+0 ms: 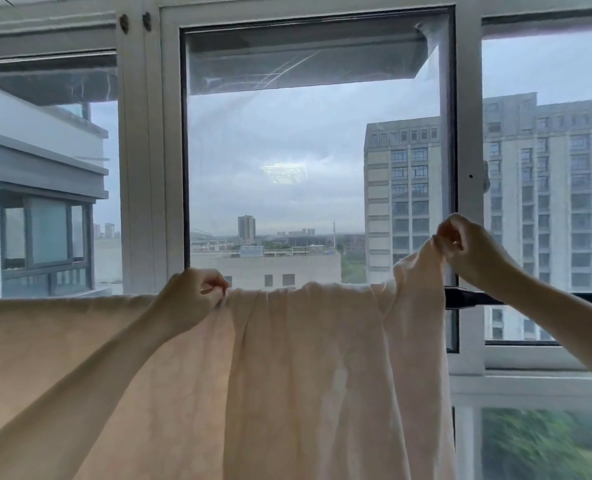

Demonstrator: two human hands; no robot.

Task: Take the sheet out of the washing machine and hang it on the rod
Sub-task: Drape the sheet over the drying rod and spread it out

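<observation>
From the head view: sheet draped over the rod, hanging before the window. Left hand pinching the top fold at the rod; right hand gripping a corner lifted above the rod. Likely risk: bunched cloth sliding off the rod's bare end, dragged by uneven weight. Beyond the window, apartment blocks under grey sky.

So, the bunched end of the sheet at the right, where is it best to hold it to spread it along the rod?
Probably at the raised top edge of the sheet, where the right hand already pinches it, coming from above and the near side. There the cloth stands above the dark rod in loose folds. The left hand pinches the draped part.
</observation>
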